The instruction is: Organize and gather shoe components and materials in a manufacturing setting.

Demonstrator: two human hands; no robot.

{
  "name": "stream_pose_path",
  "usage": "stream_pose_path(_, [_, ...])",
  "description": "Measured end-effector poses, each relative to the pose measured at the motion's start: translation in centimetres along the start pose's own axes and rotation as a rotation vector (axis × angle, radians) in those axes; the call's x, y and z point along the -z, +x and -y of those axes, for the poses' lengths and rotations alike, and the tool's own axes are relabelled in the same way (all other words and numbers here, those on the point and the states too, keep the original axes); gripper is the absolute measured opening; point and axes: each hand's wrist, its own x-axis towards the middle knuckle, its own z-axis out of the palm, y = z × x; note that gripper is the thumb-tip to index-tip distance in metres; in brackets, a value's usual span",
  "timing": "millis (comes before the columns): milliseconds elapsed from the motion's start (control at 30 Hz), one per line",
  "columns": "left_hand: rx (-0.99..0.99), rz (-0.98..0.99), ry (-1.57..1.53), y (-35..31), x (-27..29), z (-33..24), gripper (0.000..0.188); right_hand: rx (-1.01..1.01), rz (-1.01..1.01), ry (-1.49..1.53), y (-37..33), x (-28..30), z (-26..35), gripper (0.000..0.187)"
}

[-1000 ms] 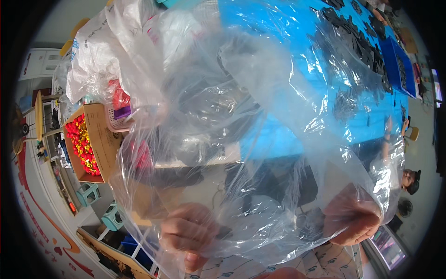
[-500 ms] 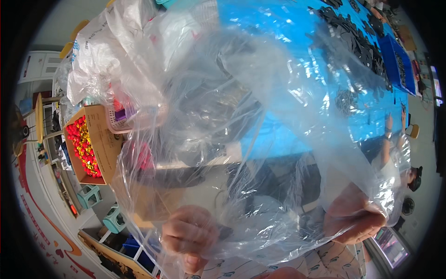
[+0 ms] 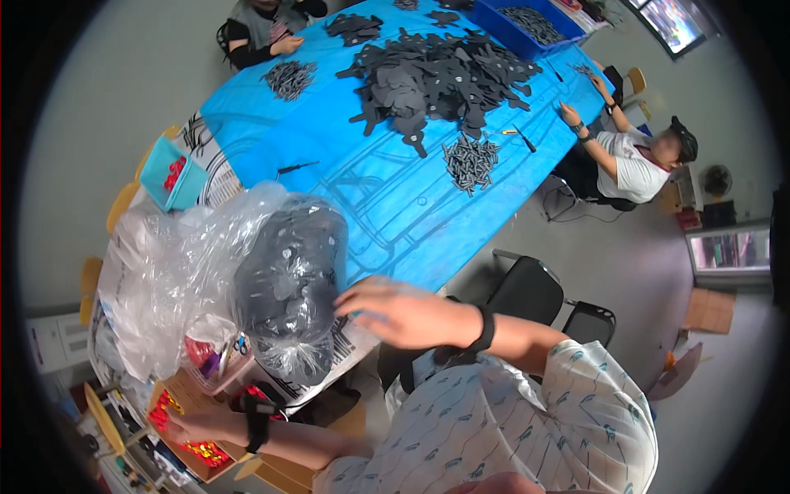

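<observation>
A clear plastic bag packed with dark grey flat pieces lies at the near left edge of the table, its gathered end facing me. My right hand is beside that bag, fingers stretched toward its right side and blurred; whether they touch it I cannot tell. My left hand is low at the left over a cardboard box of red and gold wrapped pieces. Its fingers are smeared, and whether they hold a piece does not show. Both wrists wear black bands.
Crumpled clear plastic, a pink basket with scissors and a teal bin lie left. Dark pieces, grey plugs and a blue crate cover the blue tabletop. Two people sit across; a black chair stands right.
The clear plastic sheet or bag both hands held up before me is out of them. My left hand has moved to the cardboard box, my right to the filled bag; the view has shifted.
</observation>
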Motion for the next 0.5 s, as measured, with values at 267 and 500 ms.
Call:
stream_pose_path(267, [-0.385,0.940,-0.638,-20.8,-22.3,-22.5,0.086,-0.730,-0.300,-0.295,-13.2,13.3,-13.0,0.017])
stream_pose_path(500, [-0.045,1.035,-0.238,-30.8,-49.1,-25.8,0.110,-0.781,-0.140,-0.282,-21.6,21.1,-21.0,0.014])
